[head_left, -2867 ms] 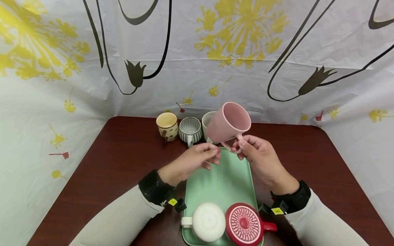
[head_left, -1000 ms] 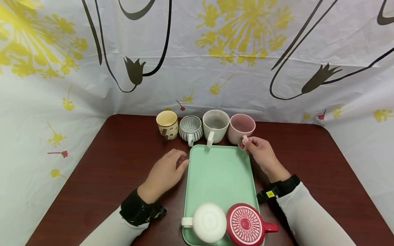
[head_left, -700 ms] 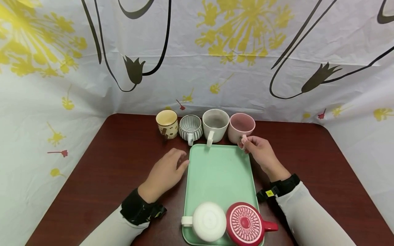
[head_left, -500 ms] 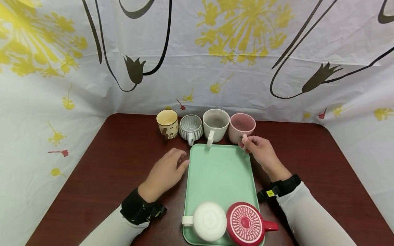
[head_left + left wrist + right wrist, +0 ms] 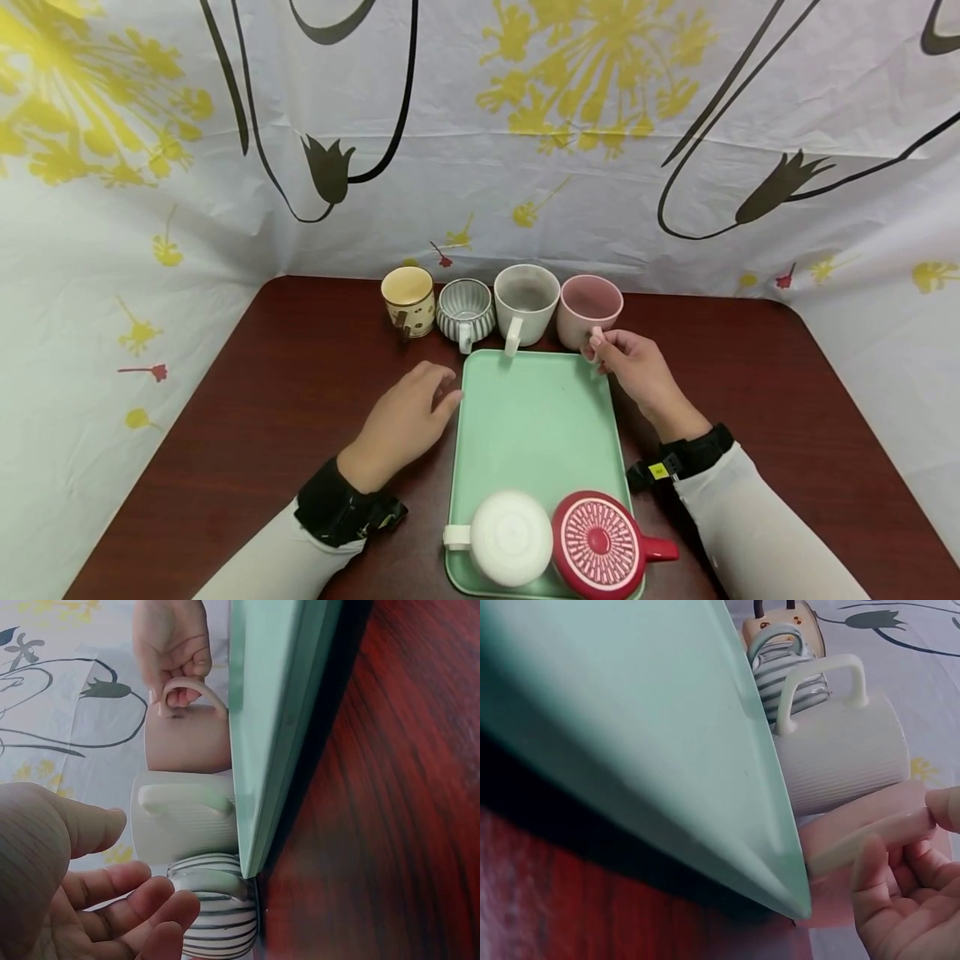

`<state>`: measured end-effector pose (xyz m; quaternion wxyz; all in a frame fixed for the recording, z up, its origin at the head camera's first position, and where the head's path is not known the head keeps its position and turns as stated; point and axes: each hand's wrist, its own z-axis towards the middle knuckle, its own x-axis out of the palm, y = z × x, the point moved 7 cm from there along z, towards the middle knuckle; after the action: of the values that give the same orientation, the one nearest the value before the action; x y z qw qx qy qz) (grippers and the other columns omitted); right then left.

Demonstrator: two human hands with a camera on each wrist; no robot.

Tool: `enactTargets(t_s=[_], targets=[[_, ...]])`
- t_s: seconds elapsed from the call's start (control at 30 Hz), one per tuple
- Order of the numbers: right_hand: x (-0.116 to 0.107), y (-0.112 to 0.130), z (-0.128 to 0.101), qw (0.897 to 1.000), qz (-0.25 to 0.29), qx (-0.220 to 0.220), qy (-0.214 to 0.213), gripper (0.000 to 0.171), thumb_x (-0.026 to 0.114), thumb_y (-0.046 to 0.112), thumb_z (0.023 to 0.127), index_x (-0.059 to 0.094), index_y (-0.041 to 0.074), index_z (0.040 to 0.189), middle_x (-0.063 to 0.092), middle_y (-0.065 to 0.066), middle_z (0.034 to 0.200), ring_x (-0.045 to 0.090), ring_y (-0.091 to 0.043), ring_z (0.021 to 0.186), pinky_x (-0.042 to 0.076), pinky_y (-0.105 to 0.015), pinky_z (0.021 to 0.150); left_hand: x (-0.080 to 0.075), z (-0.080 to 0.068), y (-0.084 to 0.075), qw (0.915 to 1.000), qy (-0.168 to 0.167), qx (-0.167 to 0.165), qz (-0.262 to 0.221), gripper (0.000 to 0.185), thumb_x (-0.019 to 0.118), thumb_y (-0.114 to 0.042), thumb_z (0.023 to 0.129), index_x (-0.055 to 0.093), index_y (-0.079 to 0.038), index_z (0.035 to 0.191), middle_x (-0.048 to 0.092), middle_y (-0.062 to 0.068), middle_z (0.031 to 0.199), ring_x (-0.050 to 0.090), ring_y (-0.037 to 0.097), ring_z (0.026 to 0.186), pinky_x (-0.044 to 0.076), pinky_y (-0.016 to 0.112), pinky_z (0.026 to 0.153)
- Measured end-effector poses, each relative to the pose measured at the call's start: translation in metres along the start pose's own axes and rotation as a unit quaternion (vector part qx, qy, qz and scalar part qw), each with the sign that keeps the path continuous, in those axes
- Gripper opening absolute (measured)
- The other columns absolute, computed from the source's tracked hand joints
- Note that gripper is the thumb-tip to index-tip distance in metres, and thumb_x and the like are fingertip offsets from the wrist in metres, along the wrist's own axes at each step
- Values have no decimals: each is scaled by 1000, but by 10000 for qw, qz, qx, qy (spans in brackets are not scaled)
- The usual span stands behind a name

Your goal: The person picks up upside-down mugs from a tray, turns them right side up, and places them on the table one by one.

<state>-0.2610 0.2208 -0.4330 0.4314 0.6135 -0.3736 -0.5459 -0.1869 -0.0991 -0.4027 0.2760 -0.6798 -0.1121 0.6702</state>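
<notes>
My right hand [image 5: 637,371] pinches the handle of a pink mug [image 5: 588,304], which stands upright at the right end of a row behind the tray. In the right wrist view, thumb and fingers close round that pink handle [image 5: 877,836]. My left hand [image 5: 401,417] hovers by the tray's left edge, fingers loosely bent around nothing. Beside the pink mug stands a white mug [image 5: 525,304], then a grey striped cup [image 5: 465,312] and a cream spotted cup [image 5: 408,302]. The green tray [image 5: 536,425] bears an upside-down white mug [image 5: 510,537] and an upside-down red mug [image 5: 600,542].
The dark red-brown table [image 5: 300,400] extends to both sides of the tray. Behind it hangs a white cloth [image 5: 450,125] with yellow flowers, close to the row of mugs. The red mug's handle juts past the tray's right edge.
Earlier, the right hand held the pink mug tilted in the air; now it stands upright at the row's right end. The left hand has drawn back leftward. Over the last second nothing visibly moved.
</notes>
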Motion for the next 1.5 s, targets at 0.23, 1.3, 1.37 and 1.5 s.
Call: enactTargets(t_s=[0.23, 1.3, 1.37, 1.5], targets=[[-12, 19, -12, 9864, -1639, -86, -115, 46, 56, 47, 106, 68, 6, 123, 69, -15, 123, 63, -27, 109, 53, -42, 90, -3, 0, -1, 10000, -12, -31, 0, 32, 65, -31, 104, 65, -11, 130, 64, 4, 122, 62, 17, 98, 57, 41, 87], [-6, 32, -159, 9177, -253, -2820, 2786, 50, 74, -15, 85, 63, 8, 127, 66, -4, 116, 64, -16, 92, 54, -26, 70, 0, -2, 0, 10000, 16, 17, -24, 32, 65, -32, 104, 65, -11, 129, 65, 4, 122, 64, 18, 99, 57, 41, 89], [-2, 24, -163, 9142, -29, -2654, 3064, 50, 75, -14, 85, 62, 7, 129, 65, -5, 115, 62, -17, 91, 54, -27, 69, 1, -2, 0, 10000, 22, 17, -37, 32, 65, -32, 104, 65, -11, 128, 65, 4, 122, 63, 17, 99, 57, 41, 88], [3, 14, -171, 9098, 84, -2453, 3348, 50, 78, -10, 84, 62, 10, 127, 65, -3, 111, 60, -15, 86, 54, -27, 67, 1, -2, 0, 10000, 18, 16, -93, 31, 65, -32, 104, 65, -12, 127, 64, 3, 119, 62, 16, 96, 56, 39, 87]])
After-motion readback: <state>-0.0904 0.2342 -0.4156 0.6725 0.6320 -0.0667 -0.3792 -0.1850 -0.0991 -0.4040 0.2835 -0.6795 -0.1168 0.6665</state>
